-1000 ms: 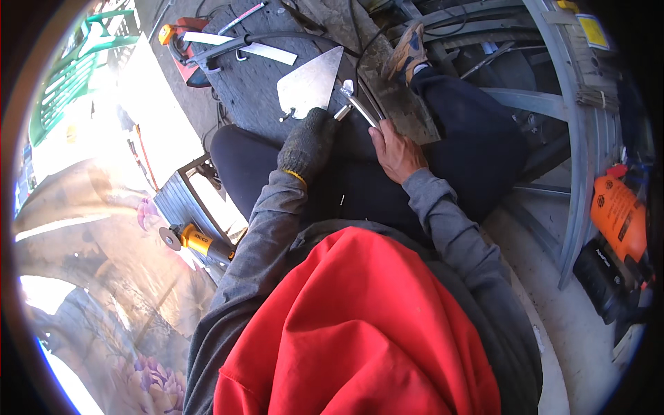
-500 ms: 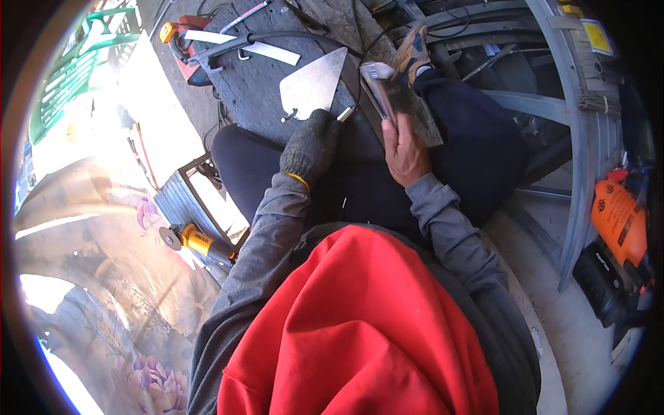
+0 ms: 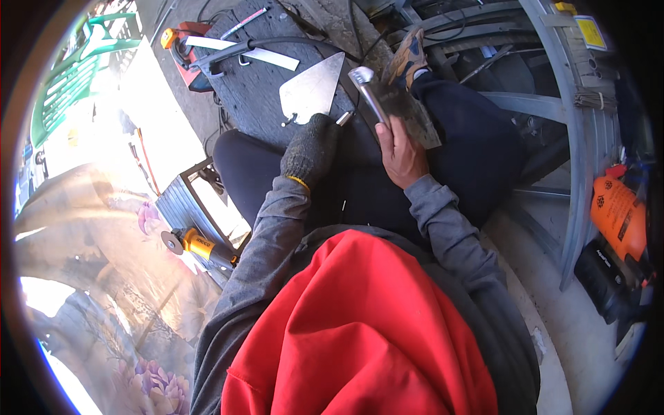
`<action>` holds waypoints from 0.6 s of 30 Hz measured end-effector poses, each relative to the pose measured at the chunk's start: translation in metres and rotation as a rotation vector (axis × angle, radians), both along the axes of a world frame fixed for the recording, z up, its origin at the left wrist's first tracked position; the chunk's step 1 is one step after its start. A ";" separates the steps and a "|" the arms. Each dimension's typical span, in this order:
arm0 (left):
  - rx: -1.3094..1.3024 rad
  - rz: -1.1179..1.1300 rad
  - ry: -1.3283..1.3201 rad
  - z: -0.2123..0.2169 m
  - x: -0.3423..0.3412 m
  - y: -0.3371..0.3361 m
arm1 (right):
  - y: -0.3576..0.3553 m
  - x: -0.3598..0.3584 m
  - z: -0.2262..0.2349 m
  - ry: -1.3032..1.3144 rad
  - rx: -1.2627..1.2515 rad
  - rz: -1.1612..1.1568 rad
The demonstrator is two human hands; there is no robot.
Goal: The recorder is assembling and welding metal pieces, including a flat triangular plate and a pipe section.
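In my right hand, bare and closed, is a hammer with a metal shaft. Its bright head is raised over the board and slightly blurred. My left hand wears a dark knitted glove with a yellow cuff. It is closed at the base of a flat, pointed trowel blade, whose point faces away from me. Any handle is hidden under the glove. A short pale rod end shows just right of the glove. The blade lies over a dark wooden board.
A pale flat strip, a black cable and a red-and-black tool lie at the far left. A yellow angle grinder rests at my left. Metal framing and an orange bottle stand at right.
The hammer and its head have shifted slightly left and away from the shoe, with a small tilt. My left hand and the trowel blade stay nearly in place.
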State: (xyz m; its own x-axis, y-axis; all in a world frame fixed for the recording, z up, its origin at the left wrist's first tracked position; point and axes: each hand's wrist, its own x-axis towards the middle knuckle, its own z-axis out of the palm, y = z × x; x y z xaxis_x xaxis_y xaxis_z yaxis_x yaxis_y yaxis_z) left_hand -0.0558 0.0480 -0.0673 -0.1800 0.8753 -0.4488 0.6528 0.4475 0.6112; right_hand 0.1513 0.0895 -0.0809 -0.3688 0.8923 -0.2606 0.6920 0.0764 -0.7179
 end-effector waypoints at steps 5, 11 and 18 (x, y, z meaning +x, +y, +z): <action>-0.041 -0.017 -0.019 -0.003 0.001 -0.004 | -0.006 0.004 -0.009 -0.116 -0.118 0.134; 0.032 0.000 -0.030 0.000 0.000 0.004 | -0.003 0.002 -0.011 0.143 0.054 -0.139; 0.076 -0.016 -0.025 0.000 0.001 -0.003 | -0.002 0.002 -0.003 0.008 0.006 -0.002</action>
State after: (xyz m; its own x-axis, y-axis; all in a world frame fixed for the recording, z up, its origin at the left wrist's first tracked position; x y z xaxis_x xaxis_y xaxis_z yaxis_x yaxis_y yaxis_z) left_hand -0.0546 0.0447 -0.0669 -0.1553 0.9095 -0.3855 0.6433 0.3893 0.6592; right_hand 0.1537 0.0870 -0.0839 -0.3688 0.8947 -0.2519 0.6863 0.0793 -0.7230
